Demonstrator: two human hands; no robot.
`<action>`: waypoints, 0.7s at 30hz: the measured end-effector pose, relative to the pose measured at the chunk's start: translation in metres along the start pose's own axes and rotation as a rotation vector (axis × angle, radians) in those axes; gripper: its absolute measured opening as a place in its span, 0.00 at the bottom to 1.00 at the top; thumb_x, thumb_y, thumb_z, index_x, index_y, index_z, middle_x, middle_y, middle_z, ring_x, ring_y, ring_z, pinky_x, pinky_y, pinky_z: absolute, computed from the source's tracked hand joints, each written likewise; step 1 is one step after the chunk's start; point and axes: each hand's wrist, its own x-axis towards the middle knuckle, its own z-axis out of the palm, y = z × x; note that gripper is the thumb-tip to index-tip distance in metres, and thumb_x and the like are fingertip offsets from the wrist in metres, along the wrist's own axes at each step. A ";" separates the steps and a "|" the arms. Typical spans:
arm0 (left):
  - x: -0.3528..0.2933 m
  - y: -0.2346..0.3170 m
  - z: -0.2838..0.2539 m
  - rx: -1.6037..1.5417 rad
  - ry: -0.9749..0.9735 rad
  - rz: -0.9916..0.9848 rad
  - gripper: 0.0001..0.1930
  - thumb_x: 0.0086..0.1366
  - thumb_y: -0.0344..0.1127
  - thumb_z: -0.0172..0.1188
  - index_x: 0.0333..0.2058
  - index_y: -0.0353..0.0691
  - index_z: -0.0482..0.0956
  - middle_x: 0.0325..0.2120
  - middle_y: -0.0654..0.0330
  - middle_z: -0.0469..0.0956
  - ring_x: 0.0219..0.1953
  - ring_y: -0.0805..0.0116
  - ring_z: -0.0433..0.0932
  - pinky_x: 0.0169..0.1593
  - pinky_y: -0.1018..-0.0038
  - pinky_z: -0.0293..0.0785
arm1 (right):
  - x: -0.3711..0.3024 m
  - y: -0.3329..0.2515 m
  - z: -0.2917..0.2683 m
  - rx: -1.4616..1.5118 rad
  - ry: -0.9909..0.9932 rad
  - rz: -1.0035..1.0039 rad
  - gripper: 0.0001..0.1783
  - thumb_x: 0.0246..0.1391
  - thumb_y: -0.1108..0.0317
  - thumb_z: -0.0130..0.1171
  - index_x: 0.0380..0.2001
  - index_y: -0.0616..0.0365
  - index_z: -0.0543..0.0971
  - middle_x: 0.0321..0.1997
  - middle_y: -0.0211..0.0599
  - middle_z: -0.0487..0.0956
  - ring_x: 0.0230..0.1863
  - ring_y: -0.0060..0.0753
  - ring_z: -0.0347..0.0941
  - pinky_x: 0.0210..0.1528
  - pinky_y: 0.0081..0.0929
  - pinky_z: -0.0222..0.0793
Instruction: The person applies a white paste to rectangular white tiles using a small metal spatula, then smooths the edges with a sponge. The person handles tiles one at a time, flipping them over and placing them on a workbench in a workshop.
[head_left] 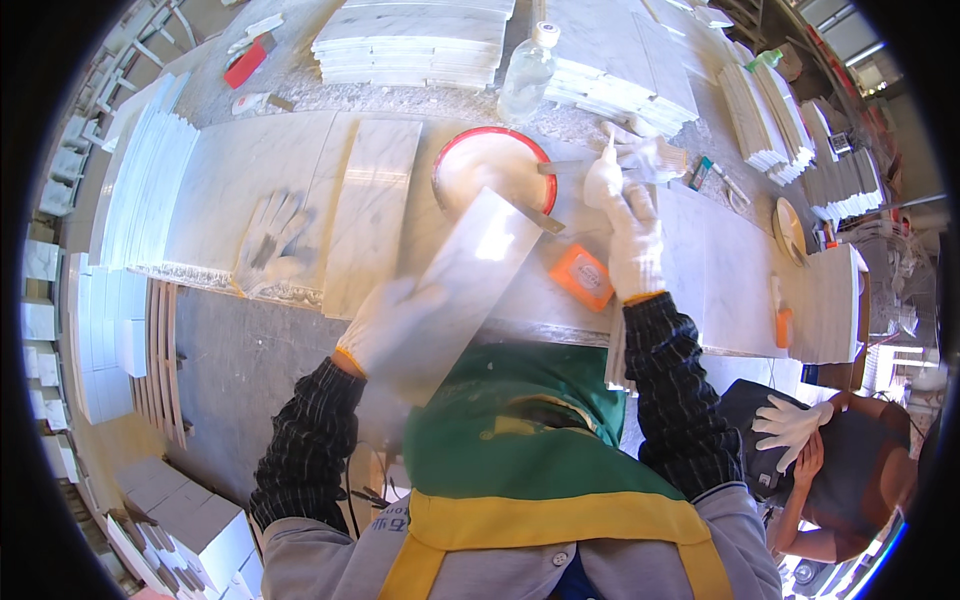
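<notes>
On the near side of the bowl, the slab slants from near left to far right, its left edge clasped by the left hand (blurred), its far end nearer the right hand, whose grip I cannot tell.

My left hand was smeared, so I could not tell its fingers apart on the marble slab, whose near end was blurred too. The slab hid part of the near side of the red-rimmed bowl. Whether my right hand gripped anything was unclear. The far tile stack was cut off by the top edge, a co-worker by the dark rim at right.
</notes>
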 end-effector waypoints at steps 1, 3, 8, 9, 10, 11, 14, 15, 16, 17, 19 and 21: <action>0.000 -0.001 0.000 0.018 0.008 0.012 0.26 0.70 0.51 0.61 0.46 0.27 0.81 0.33 0.62 0.82 0.37 0.77 0.76 0.41 0.73 0.75 | 0.004 0.007 0.003 -0.035 0.033 0.027 0.13 0.63 0.61 0.65 0.46 0.56 0.83 0.39 0.26 0.80 0.38 0.16 0.72 0.40 0.20 0.69; 0.000 -0.003 0.001 -0.025 0.000 0.008 0.25 0.71 0.51 0.61 0.47 0.27 0.82 0.33 0.62 0.82 0.37 0.78 0.76 0.41 0.73 0.75 | 0.013 0.023 0.007 -0.097 0.079 0.097 0.14 0.61 0.60 0.67 0.44 0.56 0.83 0.38 0.26 0.81 0.37 0.17 0.72 0.39 0.22 0.70; 0.003 -0.011 0.003 -0.093 0.003 0.014 0.25 0.71 0.50 0.61 0.47 0.29 0.82 0.34 0.64 0.82 0.37 0.79 0.75 0.41 0.74 0.75 | 0.035 0.069 0.025 -0.131 0.210 0.032 0.14 0.58 0.61 0.69 0.43 0.57 0.82 0.38 0.33 0.83 0.37 0.24 0.76 0.42 0.28 0.73; 0.004 -0.011 0.003 -0.079 0.005 0.012 0.25 0.71 0.50 0.61 0.47 0.28 0.82 0.34 0.65 0.82 0.37 0.79 0.76 0.41 0.74 0.75 | 0.038 0.076 0.026 -0.208 0.230 -0.020 0.14 0.58 0.61 0.70 0.42 0.57 0.82 0.38 0.34 0.83 0.37 0.26 0.77 0.43 0.29 0.73; 0.004 -0.012 0.002 -0.061 0.017 0.005 0.25 0.71 0.50 0.61 0.48 0.28 0.82 0.34 0.65 0.82 0.37 0.79 0.76 0.41 0.74 0.75 | 0.041 0.080 0.026 -0.307 0.269 0.009 0.15 0.58 0.61 0.70 0.42 0.57 0.82 0.38 0.36 0.83 0.37 0.27 0.77 0.43 0.30 0.74; 0.004 -0.012 0.002 -0.074 0.004 0.010 0.25 0.71 0.50 0.61 0.48 0.28 0.82 0.35 0.65 0.82 0.38 0.78 0.76 0.42 0.74 0.75 | 0.043 0.083 0.025 -0.314 0.237 -0.016 0.17 0.57 0.58 0.69 0.43 0.58 0.81 0.38 0.42 0.83 0.40 0.36 0.79 0.47 0.34 0.74; 0.003 -0.011 0.002 -0.090 -0.007 0.018 0.26 0.71 0.51 0.60 0.50 0.28 0.82 0.36 0.64 0.83 0.40 0.78 0.76 0.45 0.74 0.75 | 0.046 0.086 0.024 -0.486 0.208 -0.052 0.20 0.56 0.55 0.69 0.43 0.58 0.81 0.39 0.46 0.83 0.43 0.43 0.81 0.50 0.37 0.75; 0.002 -0.010 0.002 -0.088 -0.008 0.025 0.26 0.71 0.51 0.60 0.50 0.28 0.82 0.37 0.63 0.83 0.40 0.77 0.77 0.45 0.74 0.75 | 0.047 0.085 0.023 -0.515 0.200 -0.028 0.20 0.55 0.55 0.69 0.44 0.59 0.81 0.40 0.47 0.83 0.44 0.44 0.81 0.50 0.38 0.75; 0.002 -0.010 0.002 -0.090 -0.013 0.056 0.27 0.71 0.51 0.60 0.51 0.28 0.81 0.38 0.63 0.83 0.41 0.77 0.77 0.46 0.74 0.75 | 0.047 0.084 0.022 -0.536 0.185 -0.039 0.21 0.54 0.54 0.69 0.44 0.59 0.81 0.40 0.48 0.83 0.45 0.46 0.81 0.51 0.40 0.74; 0.001 -0.009 0.002 -0.083 -0.011 0.031 0.27 0.71 0.51 0.60 0.51 0.28 0.81 0.38 0.63 0.83 0.42 0.77 0.77 0.47 0.74 0.75 | 0.047 0.082 0.021 -0.560 0.166 -0.038 0.22 0.53 0.54 0.69 0.44 0.59 0.81 0.41 0.49 0.83 0.46 0.48 0.81 0.51 0.41 0.74; 0.001 -0.009 0.002 -0.074 -0.011 0.040 0.27 0.71 0.51 0.60 0.52 0.28 0.81 0.39 0.62 0.83 0.42 0.76 0.77 0.48 0.73 0.75 | 0.047 0.077 0.018 -0.595 0.108 -0.026 0.25 0.51 0.57 0.70 0.49 0.60 0.81 0.44 0.49 0.84 0.48 0.47 0.81 0.53 0.41 0.75; 0.001 -0.009 0.002 -0.080 -0.020 0.028 0.27 0.71 0.51 0.60 0.51 0.27 0.81 0.39 0.62 0.83 0.42 0.76 0.77 0.47 0.73 0.75 | 0.044 0.070 0.013 -0.570 0.084 -0.020 0.30 0.49 0.59 0.71 0.54 0.61 0.80 0.47 0.49 0.84 0.51 0.45 0.81 0.54 0.39 0.75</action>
